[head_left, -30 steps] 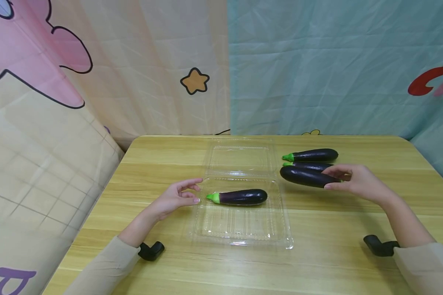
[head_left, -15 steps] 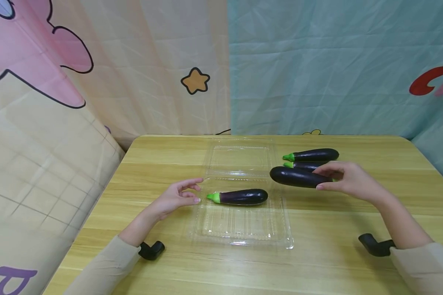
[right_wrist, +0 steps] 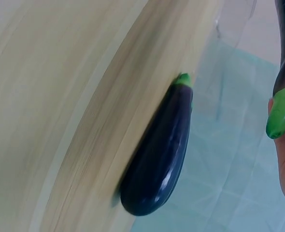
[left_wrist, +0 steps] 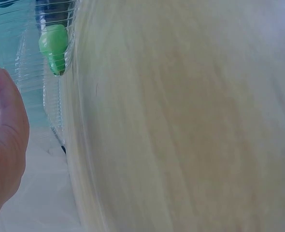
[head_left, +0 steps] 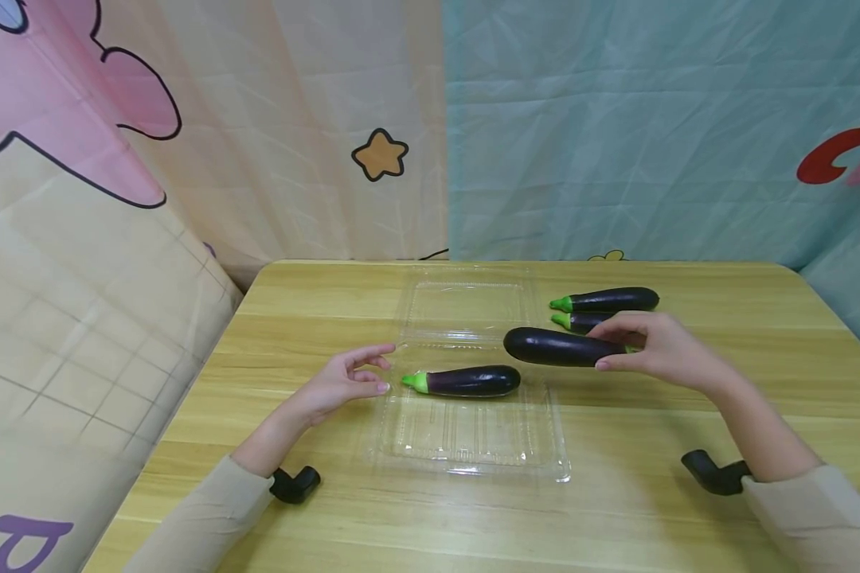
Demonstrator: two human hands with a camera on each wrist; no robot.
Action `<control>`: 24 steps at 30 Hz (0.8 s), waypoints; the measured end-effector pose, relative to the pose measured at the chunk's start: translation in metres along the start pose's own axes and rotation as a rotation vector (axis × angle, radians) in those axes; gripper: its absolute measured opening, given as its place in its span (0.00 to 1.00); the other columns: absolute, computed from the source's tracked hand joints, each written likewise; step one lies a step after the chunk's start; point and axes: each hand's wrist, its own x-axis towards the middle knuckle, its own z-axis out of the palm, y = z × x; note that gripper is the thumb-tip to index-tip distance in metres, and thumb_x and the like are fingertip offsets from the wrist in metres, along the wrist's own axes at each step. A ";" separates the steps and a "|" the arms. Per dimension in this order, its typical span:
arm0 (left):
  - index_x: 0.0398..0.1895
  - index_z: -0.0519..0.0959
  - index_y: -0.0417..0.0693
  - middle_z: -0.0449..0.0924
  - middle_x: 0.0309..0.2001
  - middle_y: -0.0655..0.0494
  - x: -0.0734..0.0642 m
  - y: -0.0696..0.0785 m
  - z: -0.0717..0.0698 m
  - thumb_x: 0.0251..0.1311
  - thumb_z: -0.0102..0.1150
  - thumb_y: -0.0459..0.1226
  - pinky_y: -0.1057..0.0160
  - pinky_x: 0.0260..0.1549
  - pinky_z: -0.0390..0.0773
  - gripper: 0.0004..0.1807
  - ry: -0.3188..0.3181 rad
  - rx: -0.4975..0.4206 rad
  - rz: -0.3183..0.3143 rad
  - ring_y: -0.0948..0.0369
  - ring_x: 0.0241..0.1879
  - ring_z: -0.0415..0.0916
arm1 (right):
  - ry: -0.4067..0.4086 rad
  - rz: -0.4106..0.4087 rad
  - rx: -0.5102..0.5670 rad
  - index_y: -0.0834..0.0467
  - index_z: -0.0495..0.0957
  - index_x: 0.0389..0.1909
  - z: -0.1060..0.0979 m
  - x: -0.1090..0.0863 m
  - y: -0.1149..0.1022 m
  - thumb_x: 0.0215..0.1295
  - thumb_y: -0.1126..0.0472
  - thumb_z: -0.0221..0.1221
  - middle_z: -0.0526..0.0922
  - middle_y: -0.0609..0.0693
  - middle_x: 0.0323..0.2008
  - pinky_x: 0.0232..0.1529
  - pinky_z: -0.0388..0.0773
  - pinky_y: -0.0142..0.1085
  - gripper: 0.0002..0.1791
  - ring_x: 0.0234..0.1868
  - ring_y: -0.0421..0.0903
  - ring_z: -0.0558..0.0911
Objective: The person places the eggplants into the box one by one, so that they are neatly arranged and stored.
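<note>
My right hand point(head_left: 652, 348) grips an eggplant point(head_left: 555, 348) near its green stem end and carries it over the right part of the clear plastic clamshell box point(head_left: 466, 438). Another eggplant point(head_left: 473, 381) lies in the box's base, stem to the left. By the left rim, my left hand point(head_left: 340, 386) holds nothing, its fingers loosely bent and the thumb apart from them. In the right wrist view, the green stem point(right_wrist: 282, 113) of the held eggplant sticks out past my fingers. The left wrist view shows a green stem point(left_wrist: 54, 46) through the clear plastic wall.
Two more eggplants lie at the back right: one in full view point(head_left: 612, 300), one point(head_left: 580, 321) partly hidden behind my right hand. The box lid point(head_left: 471, 306) lies opened flat toward the back of the wooden table point(head_left: 315, 302). Printed curtains stand behind the table.
My right hand has carried the eggplant leftward, away from the two at the back right and over the box. The left hand has stayed in place.
</note>
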 end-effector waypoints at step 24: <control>0.67 0.60 0.38 0.64 0.54 0.42 0.000 0.001 0.001 0.54 0.62 0.29 0.68 0.41 0.76 0.37 0.011 0.015 -0.003 0.58 0.41 0.71 | -0.041 -0.096 -0.040 0.55 0.82 0.42 0.032 0.022 -0.024 0.49 0.54 0.69 0.82 0.44 0.41 0.41 0.78 0.36 0.18 0.40 0.39 0.78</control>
